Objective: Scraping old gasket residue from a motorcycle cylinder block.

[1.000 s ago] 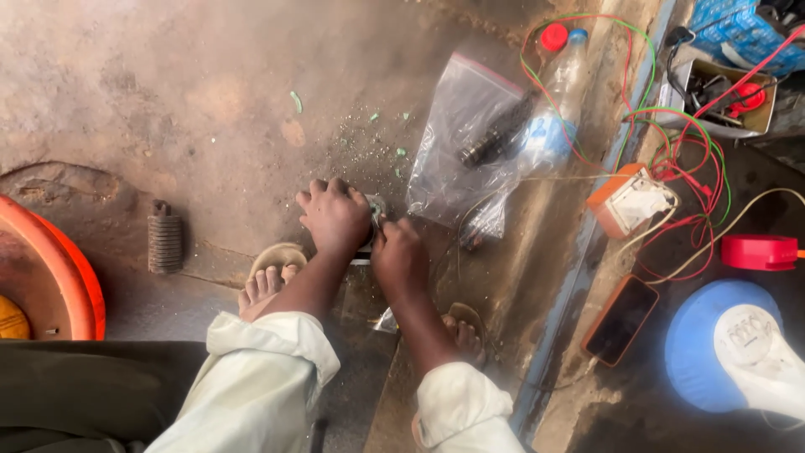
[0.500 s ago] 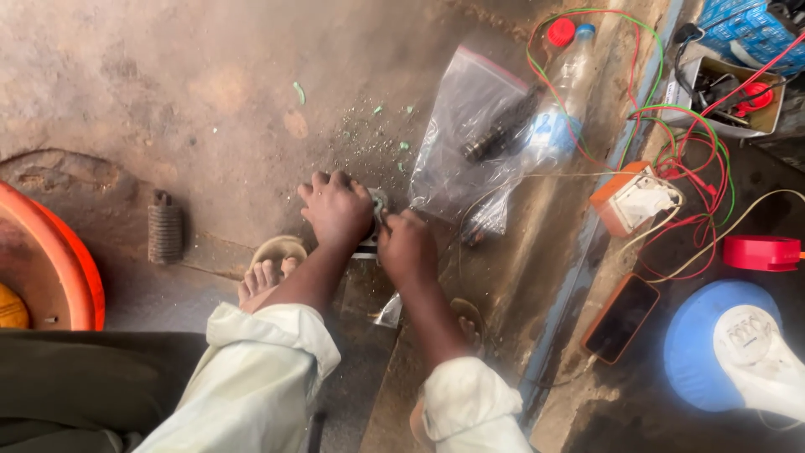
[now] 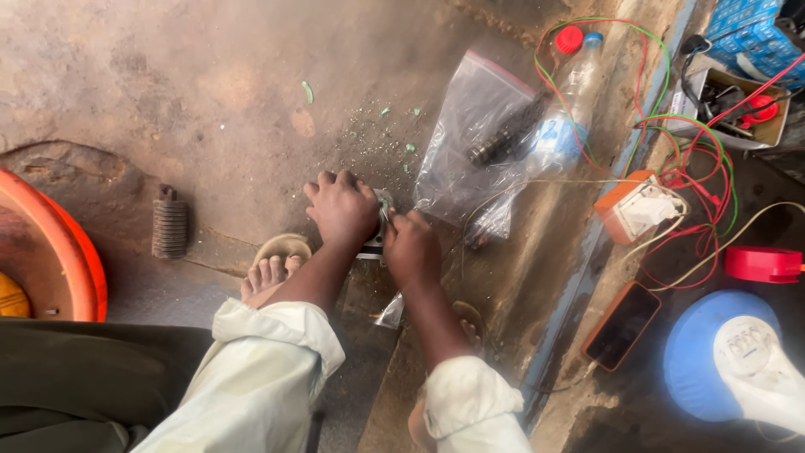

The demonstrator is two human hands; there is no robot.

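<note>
Both hands meet at centre frame on a small metal part (image 3: 379, 228) lying on the concrete floor (image 3: 210, 101). Left hand (image 3: 341, 210) clamped over the part from above, fingers curled down. Right hand (image 3: 412, 249) closed against its right edge; what it pinches is hidden. Clear bag (image 3: 478, 134) with a dark piece inside lies just right of the hands. Ribbed spring (image 3: 170, 225) left of centre. Orange tub (image 3: 59, 260) at left edge. Phone (image 3: 620, 325) lower right, red and green wires (image 3: 696, 168) upper right.
</note>
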